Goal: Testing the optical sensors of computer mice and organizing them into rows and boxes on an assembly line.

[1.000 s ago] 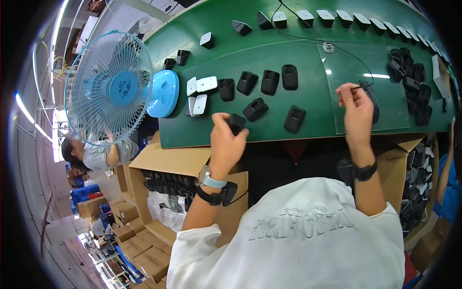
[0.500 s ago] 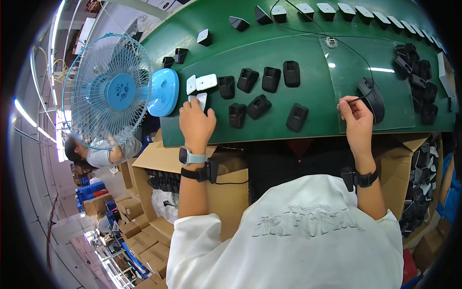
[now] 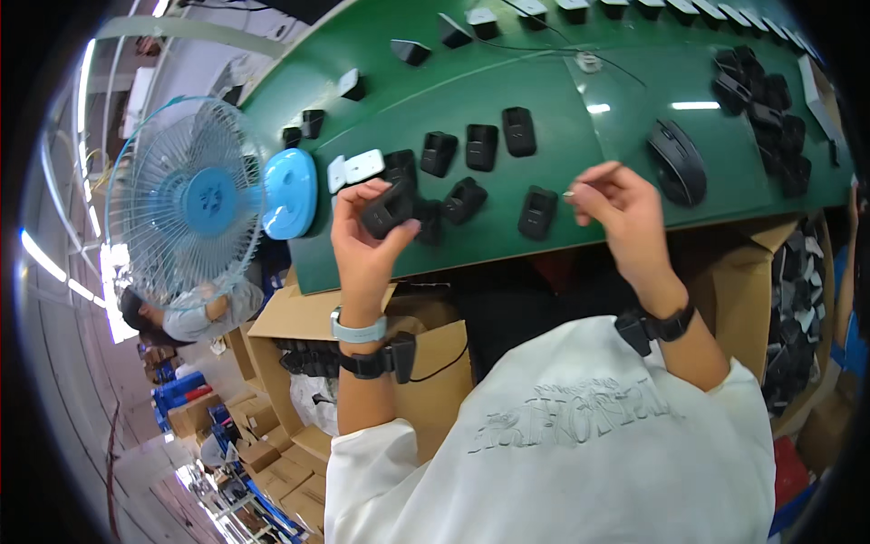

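My left hand [image 3: 362,238] is closed round a black plastic housing [image 3: 390,210], holding it tilted above the left part of the green table. More black housings [image 3: 464,199] of the same shape lie around it. Near the table's front edge, one housing [image 3: 537,213] lies between my two hands. My right hand [image 3: 621,216] is pinched, and a small pale metal-looking tip [image 3: 569,193] pokes out between thumb and fingers. It looks like a plug end, though its cable is hard to follow here. White flat-faced pieces [image 3: 365,165] lie just beyond my left hand.
A black computer mouse [image 3: 678,163] sits right of my right hand. A thin dark cable [image 3: 544,50] crosses the back. Black units [image 3: 770,118] are heaped at right. A blue fan [image 3: 208,201] stands left. Open cartons [image 3: 734,290] flank me below the table edge [image 3: 471,258].
My left hand has gone from a white-faced piece to holding a black housing, raised off the table. My right hand has moved left, away from the mouse, still pinched.
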A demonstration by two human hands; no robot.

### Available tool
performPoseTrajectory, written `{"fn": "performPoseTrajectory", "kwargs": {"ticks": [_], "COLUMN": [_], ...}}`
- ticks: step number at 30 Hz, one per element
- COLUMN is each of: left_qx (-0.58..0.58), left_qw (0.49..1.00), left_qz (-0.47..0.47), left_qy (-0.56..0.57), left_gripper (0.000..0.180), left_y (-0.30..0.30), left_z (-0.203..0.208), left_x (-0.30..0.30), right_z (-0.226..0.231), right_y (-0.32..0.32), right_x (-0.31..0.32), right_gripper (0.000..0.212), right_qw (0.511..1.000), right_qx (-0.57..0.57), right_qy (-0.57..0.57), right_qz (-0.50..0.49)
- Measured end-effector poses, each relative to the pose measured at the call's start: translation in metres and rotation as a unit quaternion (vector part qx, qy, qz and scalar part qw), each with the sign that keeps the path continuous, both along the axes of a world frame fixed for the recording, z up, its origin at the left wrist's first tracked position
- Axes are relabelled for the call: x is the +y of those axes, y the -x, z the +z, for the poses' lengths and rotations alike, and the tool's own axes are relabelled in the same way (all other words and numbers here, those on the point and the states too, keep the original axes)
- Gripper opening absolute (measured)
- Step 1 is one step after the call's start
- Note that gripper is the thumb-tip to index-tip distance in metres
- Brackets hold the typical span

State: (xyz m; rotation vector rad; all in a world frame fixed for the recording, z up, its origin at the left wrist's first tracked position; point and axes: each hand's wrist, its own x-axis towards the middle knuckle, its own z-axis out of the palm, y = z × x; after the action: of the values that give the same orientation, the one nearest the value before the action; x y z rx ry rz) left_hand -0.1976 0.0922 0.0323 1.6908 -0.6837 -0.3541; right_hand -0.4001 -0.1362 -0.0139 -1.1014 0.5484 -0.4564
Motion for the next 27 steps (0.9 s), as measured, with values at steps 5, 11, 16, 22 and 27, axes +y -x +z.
{"fn": "performPoseTrajectory", "kwargs": {"ticks": [5, 11, 16, 22, 27], "left_qx": [0.057, 0.023, 0.008, 0.124, 0.451], "left_qw": [0.989, 0.981, 0.988, 0.961, 0.850], "left_qz": [-0.114, -0.180, -0.147, -0.221, -0.267], "left_qy": [0.079, 0.072, 0.054, -0.113, -0.051], "left_gripper": [0.054, 0.052, 0.050, 0.045, 0.033], "left_y": [0.051, 0.065, 0.078, 0.069, 0.054], "left_z": [-0.005, -0.014, -0.019, -0.003, -0.018], "left_x": [-0.050, -0.071, -0.078, -0.078, -0.076], "right_z": [0.012, 0.010, 0.003, 0.001, 0.011], "right_y": [-0.023, -0.011, -0.009, -0.004, 0.024], "right_x": [0.031, 0.027, 0.027, -0.003, -0.048], "right_gripper": [0.014, 0.014, 0.016, 0.017, 0.042], "right_qw": [0.993, 0.992, 0.996, 0.997, 0.837], "right_qx": [-0.062, -0.049, -0.027, 0.015, 0.232], "right_qy": [-0.092, -0.113, -0.087, -0.010, 0.491], "right_qz": [0.029, 0.010, -0.003, 0.076, -0.066]}}
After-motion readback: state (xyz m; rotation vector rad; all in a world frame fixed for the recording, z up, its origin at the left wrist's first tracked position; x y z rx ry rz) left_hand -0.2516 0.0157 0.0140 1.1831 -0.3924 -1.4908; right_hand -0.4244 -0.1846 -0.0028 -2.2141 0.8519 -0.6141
